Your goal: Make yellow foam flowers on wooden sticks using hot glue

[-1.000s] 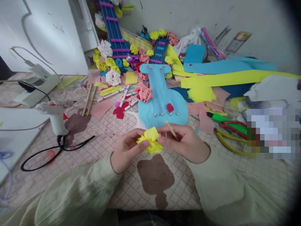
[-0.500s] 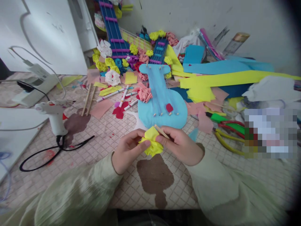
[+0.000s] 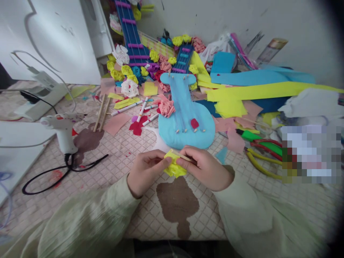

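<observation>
Close to the table's front, a crumpled yellow paper flower (image 3: 176,170) is pinched between my two hands. My left hand (image 3: 147,170) grips its left side, thumb on top. My right hand (image 3: 205,168) holds a thin wooden stick (image 3: 177,154), whose tip lies over the flower's upper part; its thumb presses the paper from the right. The fingertips behind the flower are hidden. Just beyond my hands lies a light blue guitar-shaped piece (image 3: 188,132) with strings, small pegs and a red patch. A pink paper flower (image 3: 166,107) sits at its left edge.
A white glue gun (image 3: 63,134) with a black cable and a power strip (image 3: 40,96) are at left. Wooden sticks (image 3: 100,114) and markers (image 3: 131,106) lie behind. Yellow-handled pliers (image 3: 260,166) are at right. Dark blue guitar shapes (image 3: 134,46) and paper flowers line the wall.
The stick has swung flatter and its tip has shifted left across the yellow paper flower. The flower's raised upper piece now lies lower beneath it. Both hands stay almost in place.
</observation>
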`<action>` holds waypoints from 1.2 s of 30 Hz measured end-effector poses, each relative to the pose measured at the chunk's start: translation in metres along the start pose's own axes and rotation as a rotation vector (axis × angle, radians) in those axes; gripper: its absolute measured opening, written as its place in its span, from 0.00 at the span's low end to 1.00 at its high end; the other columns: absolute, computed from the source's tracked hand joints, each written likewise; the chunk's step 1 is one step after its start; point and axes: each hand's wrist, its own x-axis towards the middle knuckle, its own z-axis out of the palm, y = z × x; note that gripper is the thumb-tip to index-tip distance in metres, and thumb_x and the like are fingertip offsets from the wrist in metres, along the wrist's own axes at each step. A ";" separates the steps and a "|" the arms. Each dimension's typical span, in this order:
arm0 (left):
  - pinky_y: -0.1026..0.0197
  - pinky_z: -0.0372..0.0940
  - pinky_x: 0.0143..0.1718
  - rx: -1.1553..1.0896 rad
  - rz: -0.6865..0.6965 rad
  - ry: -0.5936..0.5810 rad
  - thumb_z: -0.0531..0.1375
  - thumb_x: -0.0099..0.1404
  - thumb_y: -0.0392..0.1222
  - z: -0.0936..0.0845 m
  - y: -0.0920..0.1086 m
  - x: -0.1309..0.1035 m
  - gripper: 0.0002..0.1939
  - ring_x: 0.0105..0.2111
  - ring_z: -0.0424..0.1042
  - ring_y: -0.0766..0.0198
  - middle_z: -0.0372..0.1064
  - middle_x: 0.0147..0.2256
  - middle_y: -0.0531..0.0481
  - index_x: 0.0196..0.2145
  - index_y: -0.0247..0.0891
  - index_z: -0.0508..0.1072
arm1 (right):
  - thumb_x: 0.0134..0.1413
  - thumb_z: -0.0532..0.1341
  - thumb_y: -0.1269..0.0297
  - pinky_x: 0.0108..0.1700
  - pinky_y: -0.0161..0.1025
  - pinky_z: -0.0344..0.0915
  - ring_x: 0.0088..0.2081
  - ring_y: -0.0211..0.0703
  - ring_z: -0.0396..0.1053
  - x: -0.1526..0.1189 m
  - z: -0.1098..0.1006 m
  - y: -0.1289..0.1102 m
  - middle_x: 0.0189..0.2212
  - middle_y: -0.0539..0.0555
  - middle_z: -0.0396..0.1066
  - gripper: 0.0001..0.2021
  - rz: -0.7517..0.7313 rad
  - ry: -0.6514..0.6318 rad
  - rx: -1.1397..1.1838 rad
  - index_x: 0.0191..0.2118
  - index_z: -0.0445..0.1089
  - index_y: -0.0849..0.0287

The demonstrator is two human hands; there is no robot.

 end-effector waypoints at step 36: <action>0.65 0.61 0.27 0.290 0.173 -0.108 0.57 0.57 0.40 -0.001 0.007 -0.002 0.08 0.27 0.65 0.67 0.68 0.25 0.48 0.28 0.32 0.73 | 0.55 0.49 0.71 0.30 0.36 0.61 0.28 0.37 0.63 -0.006 0.003 -0.003 0.26 0.54 0.64 0.13 -0.217 0.078 -0.229 0.39 0.69 0.66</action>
